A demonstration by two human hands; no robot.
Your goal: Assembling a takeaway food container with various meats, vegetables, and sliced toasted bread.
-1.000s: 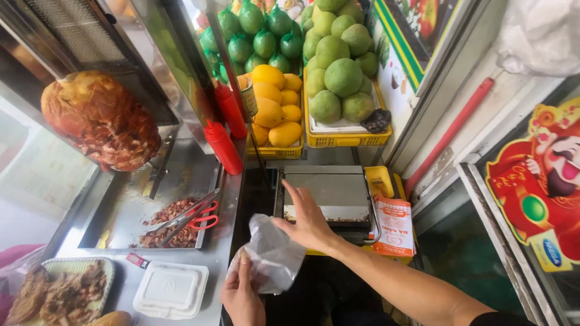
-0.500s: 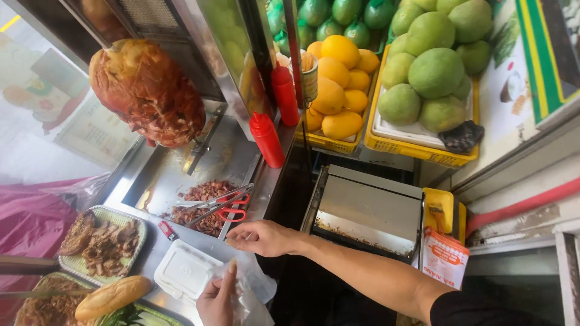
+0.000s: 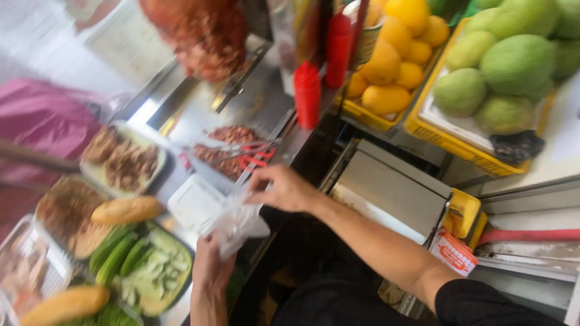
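**Thin plastic bag held open between two hands**

The left hand (image 3: 211, 265) grips the clear plastic bag (image 3: 234, 222) from below, fingers closed on it; the right hand (image 3: 284, 188) pinches its upper edge at 1 o'clock. The bag hangs over the desk (image 3: 254, 111) edge, beside a white box (image 3: 194, 202). It looks light, limp and slippery, best held at the rim. Its long axis runs from 7 to 1 o'clock, mouth apparently upward.

Bare hands (image 3: 284, 188), bare forearms; short black sleeve on right arm.
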